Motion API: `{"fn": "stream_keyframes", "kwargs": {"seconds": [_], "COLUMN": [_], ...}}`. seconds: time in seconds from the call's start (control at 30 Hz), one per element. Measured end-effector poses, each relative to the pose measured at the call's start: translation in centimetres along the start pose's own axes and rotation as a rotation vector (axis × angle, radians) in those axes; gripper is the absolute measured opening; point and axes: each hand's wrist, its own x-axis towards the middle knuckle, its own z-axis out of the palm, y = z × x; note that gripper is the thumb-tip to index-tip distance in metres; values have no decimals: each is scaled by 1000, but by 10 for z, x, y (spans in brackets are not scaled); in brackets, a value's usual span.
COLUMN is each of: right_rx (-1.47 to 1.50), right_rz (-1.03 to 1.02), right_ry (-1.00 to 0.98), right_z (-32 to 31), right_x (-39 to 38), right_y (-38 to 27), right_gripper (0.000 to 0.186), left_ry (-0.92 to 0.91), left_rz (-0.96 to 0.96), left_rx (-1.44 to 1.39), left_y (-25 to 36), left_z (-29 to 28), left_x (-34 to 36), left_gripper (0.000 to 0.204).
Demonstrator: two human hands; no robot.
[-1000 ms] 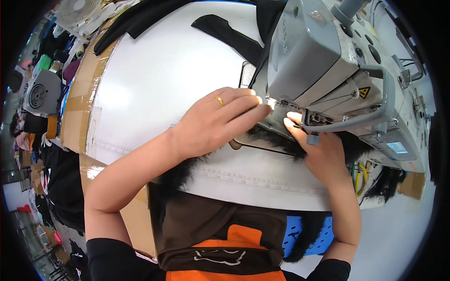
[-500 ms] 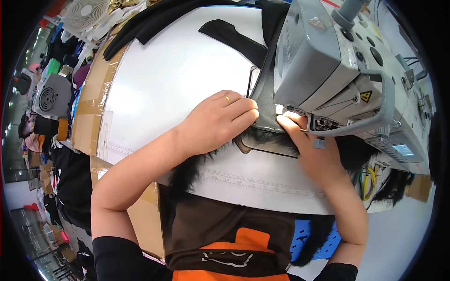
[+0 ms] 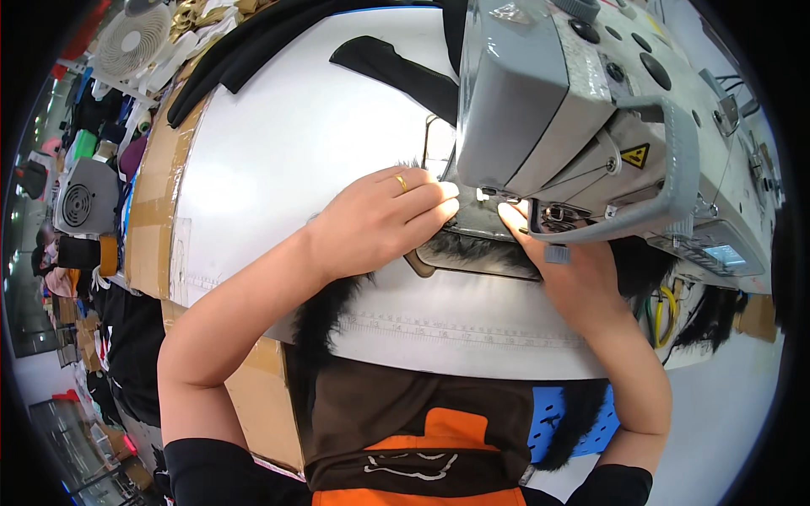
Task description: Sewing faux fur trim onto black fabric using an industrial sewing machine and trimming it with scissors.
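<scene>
A grey and white sewing machine point(image 3: 516, 88) stands over the table, its needle area lit. Under it lies a smooth dark fabric piece point(image 3: 477, 221) with black fur point(image 3: 481, 248) along its near edge. My left hand point(image 3: 381, 218), a ring on one finger, is closed on the piece left of the needle, fingertips bunched together. More fur sticks out just beyond its knuckles, and a strand of black fur point(image 3: 323, 319) hangs over the near table edge below my wrist. My right hand point(image 3: 578, 282) pinches the piece beside the needle; the machine head partly hides its fingers.
The white table point(image 3: 278, 160) has a printed ruler near its front edge. Black cloth pieces point(image 3: 392, 72) lie at the back. Taped cardboard point(image 3: 160, 194) borders the left side. A blue perforated panel point(image 3: 582, 430) shows below the table. Yellow cable point(image 3: 666, 316) hangs at right.
My view has shifted, so the machine appears further left. The dark piece has turned and shows less beyond my hands; fur now shows past my left knuckles. Both hands stay on it.
</scene>
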Motion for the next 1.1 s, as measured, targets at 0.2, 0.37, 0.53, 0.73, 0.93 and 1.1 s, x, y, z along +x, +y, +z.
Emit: {"fn": "stream_keyframes", "kwargs": {"seconds": [0.2, 0.37, 0.53, 0.73, 0.93, 1.1], "right_rx": [-126, -118, -32, 11, 24, -32], "right_rz": [-116, -136, -71, -69, -42, -78], "right_ry": [130, 185, 100, 109, 66, 132], "right_z": [-1, -3, 7, 10, 5, 10], "right_x": [-3, -4, -13, -11, -13, -15], "right_y": [4, 7, 14, 14, 13, 18], "right_gripper": [11, 16, 55, 54, 55, 58], "left_ry": [53, 75, 63, 57, 49, 59], "left_rz": [11, 54, 117, 66, 97, 84], "left_rx": [24, 26, -5, 6, -10, -80], "left_y": [1, -7, -10, -10, -14, -15], "left_z": [3, 1, -4, 0, -4, -1], "left_x": [4, 10, 11, 9, 10, 10], "left_gripper": [29, 27, 26, 29, 29, 27]}}
